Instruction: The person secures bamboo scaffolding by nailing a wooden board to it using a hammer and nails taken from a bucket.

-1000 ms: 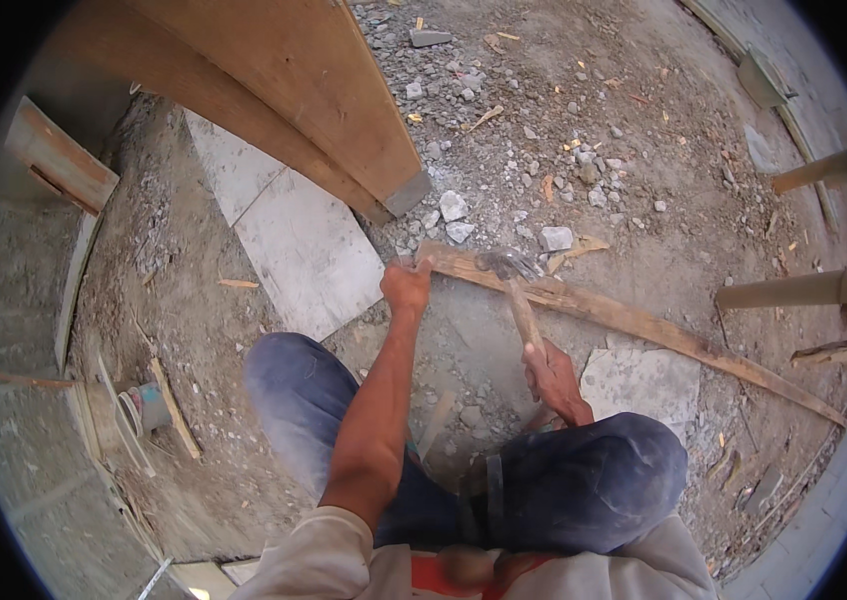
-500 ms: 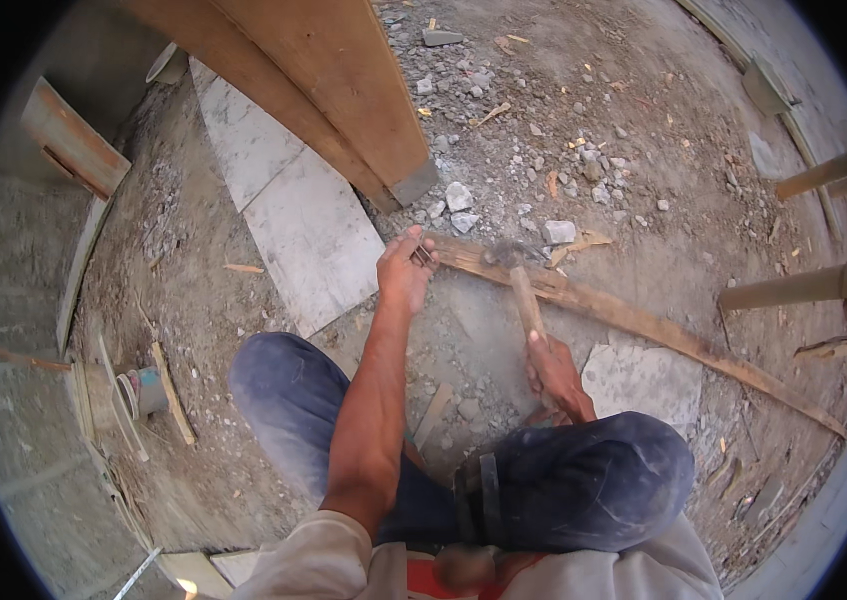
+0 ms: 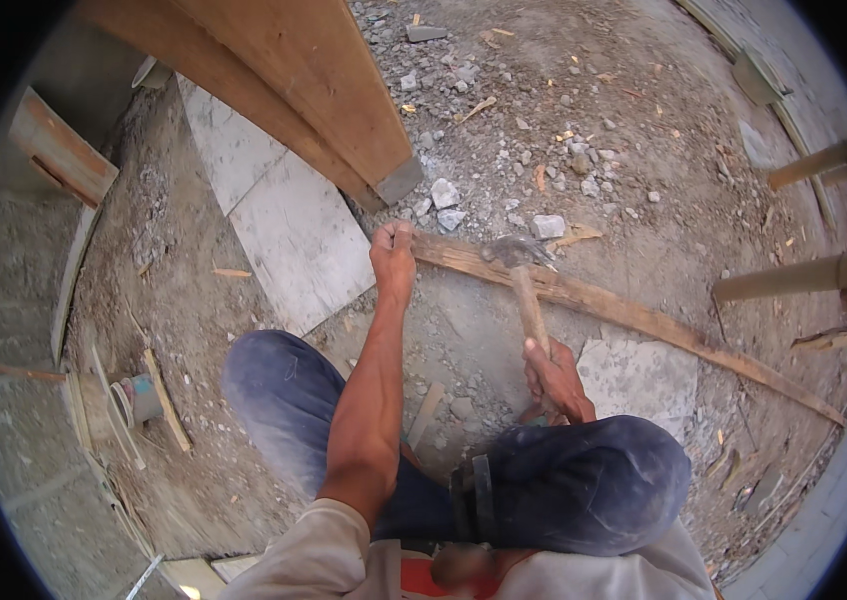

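The long board lies on the dusty ground in front of the person, and I use it as the mark for all places. The hammer has its metal head at the left part of the board; whether it rests on the wood or is a little above it, I cannot tell. Its handle comes to the near side of the board, where the right hand has the fingers clamped around it. The left hand is at the left end of the board, with the fingers curled inward; whether they hold this end or some small thing, I cannot tell.

Beyond the board, a pale stone lies close to it. A big brown wooden panel has its lower corner near the left end of the board, and a whitish sheet lies to the left of that end. On the near side are a flat pale slab and the bent right knee.

In my judgement, a blow aimed too far left could hit the left fingers. The board could also jump or rock, because the ground is uneven. A loose grip might let the hammer turn and glance toward the knee
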A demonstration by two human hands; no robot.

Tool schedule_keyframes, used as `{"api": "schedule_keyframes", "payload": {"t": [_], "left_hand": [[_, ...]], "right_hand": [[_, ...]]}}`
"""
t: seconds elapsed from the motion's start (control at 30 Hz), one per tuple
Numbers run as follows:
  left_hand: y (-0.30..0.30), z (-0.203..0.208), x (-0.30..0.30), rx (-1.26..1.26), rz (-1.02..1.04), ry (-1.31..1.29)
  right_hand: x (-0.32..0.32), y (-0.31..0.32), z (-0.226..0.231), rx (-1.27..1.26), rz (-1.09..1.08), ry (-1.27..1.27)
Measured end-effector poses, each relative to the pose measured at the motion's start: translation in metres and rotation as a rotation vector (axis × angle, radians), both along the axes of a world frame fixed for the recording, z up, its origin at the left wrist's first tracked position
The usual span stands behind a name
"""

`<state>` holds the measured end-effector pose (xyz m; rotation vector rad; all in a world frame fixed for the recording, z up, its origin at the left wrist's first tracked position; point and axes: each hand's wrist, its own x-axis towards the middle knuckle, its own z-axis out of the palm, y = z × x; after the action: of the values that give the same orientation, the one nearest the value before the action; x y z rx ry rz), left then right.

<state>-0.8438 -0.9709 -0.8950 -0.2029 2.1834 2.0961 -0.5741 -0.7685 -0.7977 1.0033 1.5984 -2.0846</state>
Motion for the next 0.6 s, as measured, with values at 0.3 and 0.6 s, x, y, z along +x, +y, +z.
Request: {"api": "schedule_keyframes", "payload": {"t": [0.3,0.6], "left_hand": [[0.006,0.031,0.011,0.112,-0.112,-0.134],[-0.003,0.037,0.006,0.231,-0.258,-0.254]], "right_hand": [[0.003,-0.007,0.003,-0.016,0.031,0.048],[-0.001,-0.006,-0.001,0.0,0.036,0.05]]}}
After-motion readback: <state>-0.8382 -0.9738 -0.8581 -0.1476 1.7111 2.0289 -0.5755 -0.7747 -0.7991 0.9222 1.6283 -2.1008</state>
